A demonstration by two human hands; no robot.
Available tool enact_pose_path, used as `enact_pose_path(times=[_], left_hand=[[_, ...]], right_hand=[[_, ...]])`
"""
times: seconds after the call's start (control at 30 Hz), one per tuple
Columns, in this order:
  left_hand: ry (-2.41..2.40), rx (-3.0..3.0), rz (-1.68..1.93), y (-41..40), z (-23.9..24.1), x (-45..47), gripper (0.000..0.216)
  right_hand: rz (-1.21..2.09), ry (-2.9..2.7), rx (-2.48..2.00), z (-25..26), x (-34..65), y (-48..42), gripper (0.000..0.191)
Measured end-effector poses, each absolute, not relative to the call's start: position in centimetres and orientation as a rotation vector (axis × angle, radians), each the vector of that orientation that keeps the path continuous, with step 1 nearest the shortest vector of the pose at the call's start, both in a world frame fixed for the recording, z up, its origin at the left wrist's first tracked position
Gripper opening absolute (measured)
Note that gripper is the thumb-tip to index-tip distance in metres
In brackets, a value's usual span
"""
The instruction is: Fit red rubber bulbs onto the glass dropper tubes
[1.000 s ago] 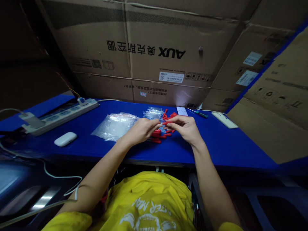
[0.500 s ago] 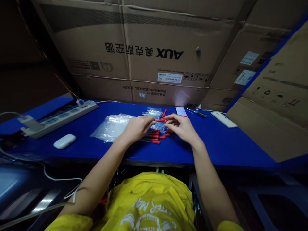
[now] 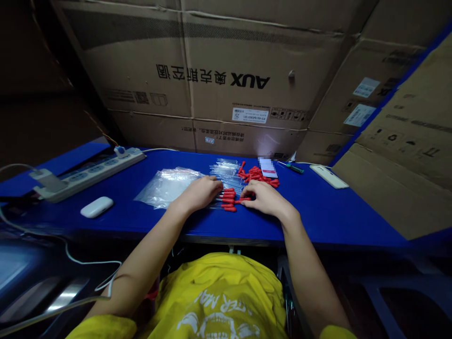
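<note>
My left hand (image 3: 198, 194) is closed at the left end of a row of glass droppers with red rubber bulbs (image 3: 229, 201). The topmost dropper (image 3: 229, 190) comes out from its fingertips, which hide part of the glass. With fingers curled, my right hand (image 3: 266, 197) pinches a loose red rubber bulb (image 3: 243, 200) just right of the row. Behind both hands lies a bunch of clear glass tubes (image 3: 228, 172). A heap of red bulbs (image 3: 256, 174) sits to the right of the tubes.
Clear plastic bags (image 3: 169, 186) lie left of my left hand. Farther left are a white case (image 3: 97, 207) and a power strip (image 3: 92, 175). A card (image 3: 268, 168), a screwdriver (image 3: 294, 168) and a white phone-like slab (image 3: 329, 176) lie back right. Cardboard (image 3: 212, 42) walls the blue table.
Both hands have come down toward the row and moved apart from each other. Another red-bulbed dropper lies at the row's top. My right hand has reached a loose bulb, uncovering the heap.
</note>
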State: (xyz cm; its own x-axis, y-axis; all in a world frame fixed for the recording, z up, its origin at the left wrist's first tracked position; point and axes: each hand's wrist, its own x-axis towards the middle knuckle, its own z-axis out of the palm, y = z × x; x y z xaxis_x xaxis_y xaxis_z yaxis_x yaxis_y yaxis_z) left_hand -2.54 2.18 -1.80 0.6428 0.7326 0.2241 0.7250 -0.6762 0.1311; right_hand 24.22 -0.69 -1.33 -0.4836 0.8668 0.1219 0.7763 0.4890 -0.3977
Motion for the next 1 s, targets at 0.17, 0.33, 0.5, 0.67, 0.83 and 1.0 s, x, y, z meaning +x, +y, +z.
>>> enact_pose_path(times=[0.17,0.33,0.5,0.67,0.83,1.0], left_hand=[[1.289,2.825,0.387,2.2,-2.0,-2.6,0.028],[1.272,2.811,0.412,2.2,-2.0,-2.5,0.028],[1.077,2.732,0.486,1.8,-1.8,-1.7,0.028],[0.995,2.671,0.492,1.5,-1.7,-1.4,0.026],[0.987,2.675,0.494,1.6,-1.8,-1.5,0.025],[1.013,2.672,0.474,1.4,-1.6,-1.4,0.029]], right_hand=[[0.472,-2.457,-1.346,-1.4,24.6,-0.5,0.018],[0.524,-2.400,-1.315,-1.5,25.3,-0.4,0.022],[0.362,-2.372,-1.435,-1.8,25.0,-0.2,0.020],[0.243,-2.383,-1.440,-1.5,24.2,-0.4,0.015],[0.199,-2.391,-1.600,-1.1,23.6,-0.7,0.008],[0.129,-2.376,-1.740,-0.8,22.7,-1.2,0.005]])
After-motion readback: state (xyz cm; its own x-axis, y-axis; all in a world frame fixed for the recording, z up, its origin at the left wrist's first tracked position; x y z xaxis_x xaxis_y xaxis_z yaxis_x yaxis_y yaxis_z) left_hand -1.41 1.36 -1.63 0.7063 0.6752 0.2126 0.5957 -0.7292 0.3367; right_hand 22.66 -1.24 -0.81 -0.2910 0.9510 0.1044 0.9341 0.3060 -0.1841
